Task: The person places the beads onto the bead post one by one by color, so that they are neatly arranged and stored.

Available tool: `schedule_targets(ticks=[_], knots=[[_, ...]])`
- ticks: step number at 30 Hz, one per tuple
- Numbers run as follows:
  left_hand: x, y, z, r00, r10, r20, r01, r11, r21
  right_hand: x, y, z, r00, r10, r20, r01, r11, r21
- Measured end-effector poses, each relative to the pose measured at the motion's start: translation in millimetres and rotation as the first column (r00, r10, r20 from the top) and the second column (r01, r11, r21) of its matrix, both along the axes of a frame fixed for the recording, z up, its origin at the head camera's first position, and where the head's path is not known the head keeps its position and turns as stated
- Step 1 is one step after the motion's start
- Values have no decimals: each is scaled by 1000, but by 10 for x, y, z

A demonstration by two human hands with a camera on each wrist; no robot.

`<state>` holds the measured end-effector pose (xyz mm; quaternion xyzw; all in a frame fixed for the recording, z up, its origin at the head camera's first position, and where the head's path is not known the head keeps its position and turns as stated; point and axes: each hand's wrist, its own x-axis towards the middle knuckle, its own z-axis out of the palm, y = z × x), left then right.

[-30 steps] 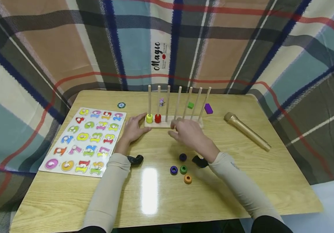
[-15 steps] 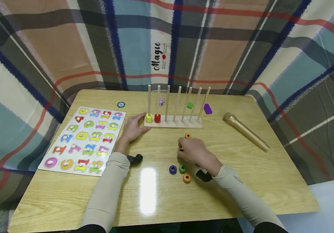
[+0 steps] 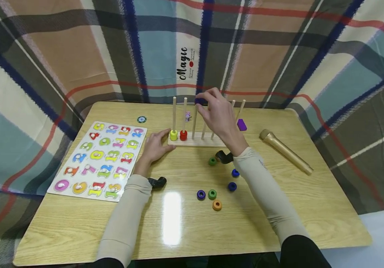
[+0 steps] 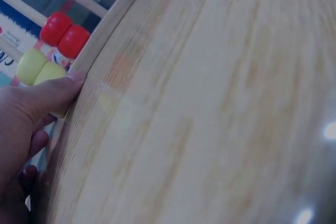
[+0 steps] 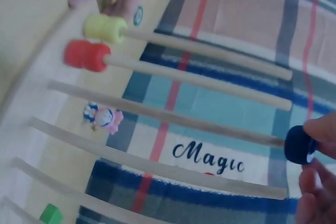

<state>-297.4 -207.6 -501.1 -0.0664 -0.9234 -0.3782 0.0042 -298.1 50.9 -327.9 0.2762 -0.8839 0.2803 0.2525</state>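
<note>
Pinched between the thumb and fingertips of my right hand (image 3: 218, 115), a dark blue bead (image 5: 297, 145) sits at the tip of the third peg (image 5: 173, 116) from the left; whether it is threaded, I can't tell. With my left hand (image 3: 154, 149) I grip the left end of the peg rack (image 3: 197, 142), towards the far edge of the table (image 3: 329, 223). I'd judge the bead light, hard and slightly slick, best held by its rounded side, leaving the hole clear.
</note>
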Motion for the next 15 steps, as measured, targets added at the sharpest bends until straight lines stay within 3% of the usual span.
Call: schedule_targets(ticks=[3, 10, 15], knots=[[-6, 23, -3, 1000, 1, 0, -1, 1000, -2, -85, -41, 31, 1000, -15, -14, 15, 1000, -14], [-11, 44, 25, 1000, 3, 2, -3, 1000, -11, -124, -84, 52, 998, -58, 20, 58, 998, -7], [4, 25, 22, 1000, 11, 5, -11, 1000, -6, -125, -115, 66, 993, -73, 88, 72, 997, 18]])
